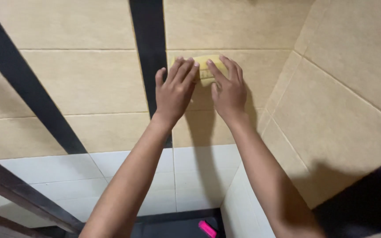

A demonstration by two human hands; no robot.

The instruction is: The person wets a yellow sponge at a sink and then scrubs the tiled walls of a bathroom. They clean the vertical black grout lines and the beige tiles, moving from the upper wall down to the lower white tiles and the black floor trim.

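Both hands [201,90] half hiding yellow sponge [206,66]

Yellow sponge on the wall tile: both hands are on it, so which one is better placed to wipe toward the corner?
Probably the right hand: it presses the yellow sponge from the side nearer the corner, while the left hand lies beside the black stripe.

1. A beige tiled wall [84,79] carries the work, its tiles split by thin grout lines and crossed by a black vertical stripe [148,39].
2. A yellow sponge [204,67] lies flat against the wall, just right of the stripe.
3. Lower down, the beige gives way to white tiles [199,172].
4. A side wall [349,101] meets it at the corner on the right.
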